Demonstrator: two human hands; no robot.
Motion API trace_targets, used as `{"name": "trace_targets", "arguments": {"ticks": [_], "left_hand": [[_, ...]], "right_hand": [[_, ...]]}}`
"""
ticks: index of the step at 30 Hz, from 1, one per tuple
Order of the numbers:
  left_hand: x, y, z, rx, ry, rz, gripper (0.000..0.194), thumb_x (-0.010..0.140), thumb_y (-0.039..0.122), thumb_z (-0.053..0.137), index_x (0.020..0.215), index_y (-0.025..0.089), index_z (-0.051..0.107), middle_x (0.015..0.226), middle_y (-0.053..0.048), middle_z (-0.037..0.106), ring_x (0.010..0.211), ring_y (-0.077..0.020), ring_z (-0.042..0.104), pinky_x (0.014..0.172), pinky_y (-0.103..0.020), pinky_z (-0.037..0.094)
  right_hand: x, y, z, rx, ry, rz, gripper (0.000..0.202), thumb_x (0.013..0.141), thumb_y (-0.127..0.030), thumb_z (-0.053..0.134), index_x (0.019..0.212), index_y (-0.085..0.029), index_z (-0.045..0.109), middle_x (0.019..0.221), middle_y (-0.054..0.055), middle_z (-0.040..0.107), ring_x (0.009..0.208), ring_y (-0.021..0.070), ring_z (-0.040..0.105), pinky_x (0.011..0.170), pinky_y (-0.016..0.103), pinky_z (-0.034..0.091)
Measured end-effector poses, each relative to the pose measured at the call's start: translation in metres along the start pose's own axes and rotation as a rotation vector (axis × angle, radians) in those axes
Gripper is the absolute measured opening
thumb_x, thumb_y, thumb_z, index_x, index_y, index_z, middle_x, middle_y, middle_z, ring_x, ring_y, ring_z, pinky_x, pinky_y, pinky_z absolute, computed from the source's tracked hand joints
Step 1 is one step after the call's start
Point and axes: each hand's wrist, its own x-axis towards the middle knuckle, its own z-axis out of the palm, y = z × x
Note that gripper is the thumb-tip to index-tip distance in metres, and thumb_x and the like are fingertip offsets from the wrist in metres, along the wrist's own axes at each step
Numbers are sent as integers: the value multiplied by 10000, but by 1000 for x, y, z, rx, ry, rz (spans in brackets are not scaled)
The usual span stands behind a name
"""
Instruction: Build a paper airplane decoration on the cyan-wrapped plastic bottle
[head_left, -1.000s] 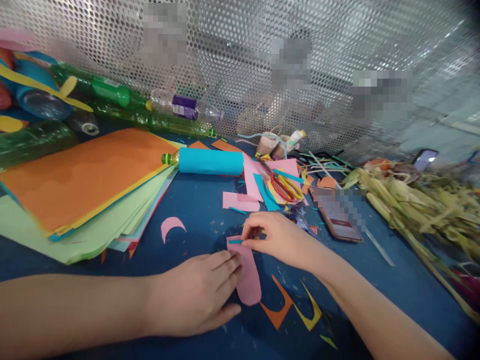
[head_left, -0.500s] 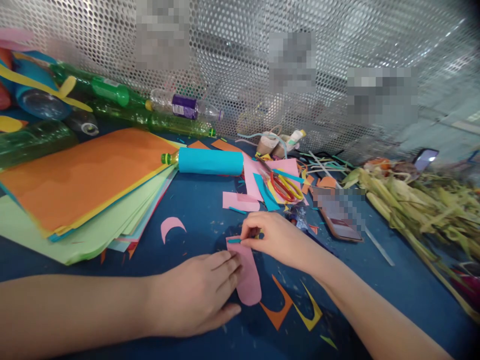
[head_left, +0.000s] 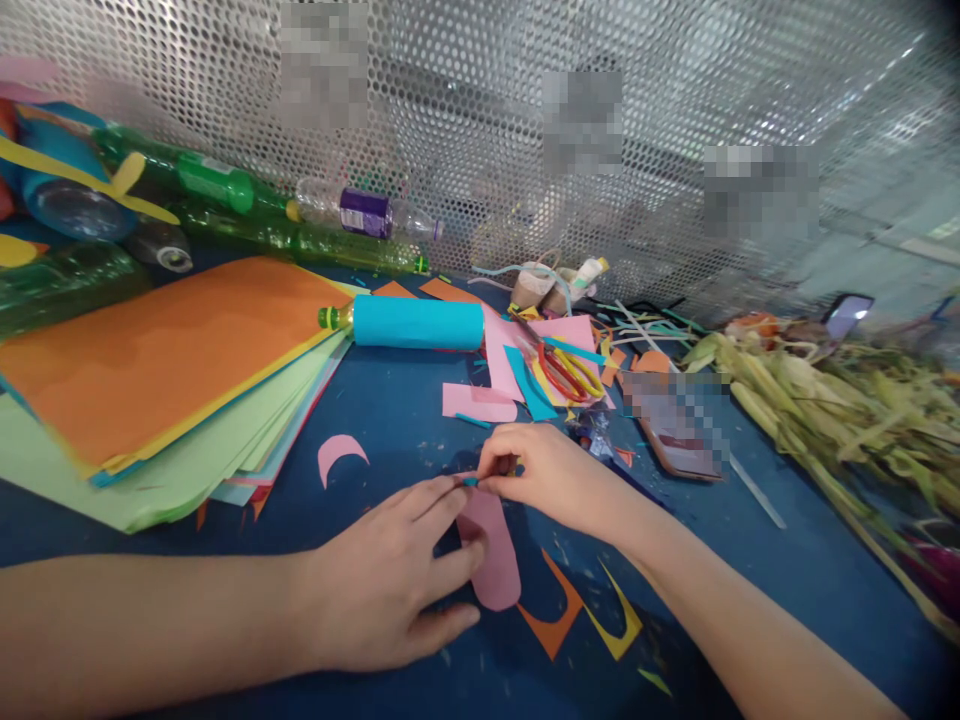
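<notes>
A pink paper piece (head_left: 495,560) with one rounded end lies flat on the blue table. Across its straight far edge sits a small blue paper strip (head_left: 470,482), mostly covered by fingers. My right hand (head_left: 536,470) pinches the right end of that strip. My left hand (head_left: 397,575) lies over the left side of the pink piece, fingers spread, its fingertips reaching the strip's left end. Near my right wrist are an orange paper offcut (head_left: 555,615) and a yellow one (head_left: 619,625). A pink crescent (head_left: 341,455) lies beyond my left hand.
Stacked coloured paper (head_left: 187,350) lies left, beside a blue-wrapped bottle (head_left: 420,322). Scissors (head_left: 559,370) rest on scraps further back. A phone (head_left: 679,430) and dry corn husks (head_left: 825,400) are on the right. Several bottles (head_left: 300,240) line the perforated metal wall (head_left: 465,100).
My left hand's fingertips have moved forward from the middle of the pink piece to the blue strip, covering more of it. My right hand keeps its pinch in nearly the same place.
</notes>
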Motion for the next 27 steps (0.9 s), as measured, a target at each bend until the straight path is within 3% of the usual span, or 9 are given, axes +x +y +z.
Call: {"name": "trace_targets", "arguments": {"ticks": [4, 9, 21, 27], "left_hand": [[0, 0, 0, -5, -5, 8, 365, 839, 399, 485, 1102, 161, 572, 1116, -189, 559, 1125, -351, 496, 901, -497, 460], [-1, 0, 0, -22, 11, 9, 361, 836, 392, 498, 1104, 158, 560, 1137, -187, 550, 1155, -348, 467, 926, -489, 441], [0, 0, -4, 10, 26, 38, 394, 846, 412, 484, 1120, 145, 578, 1170, -156, 585, 1207, -321, 428, 949, -450, 433], [-4, 5, 1, 85, -81, 164, 432, 933, 352, 334, 1163, 57, 550, 1193, -156, 600, 1081, -269, 558, 892, -352, 478]], "right_hand": [[-2, 2, -11, 59, -38, 37, 110, 726, -121, 634, 780, -194, 696, 746, 2, 663, 667, 116, 590, 624, 235, 444], [-3, 9, -21, 17, -1, 71, 19, 730, -176, 648, 716, -186, 640, 696, -9, 619, 638, 114, 563, 593, 234, 432], [2, 15, -8, 58, -87, 54, 30, 736, -169, 634, 716, -186, 618, 653, -13, 609, 588, 107, 543, 548, 229, 412], [0, 12, -10, 40, -37, 43, 51, 728, -175, 644, 690, -189, 612, 647, -21, 602, 589, 103, 547, 550, 223, 413]]}}
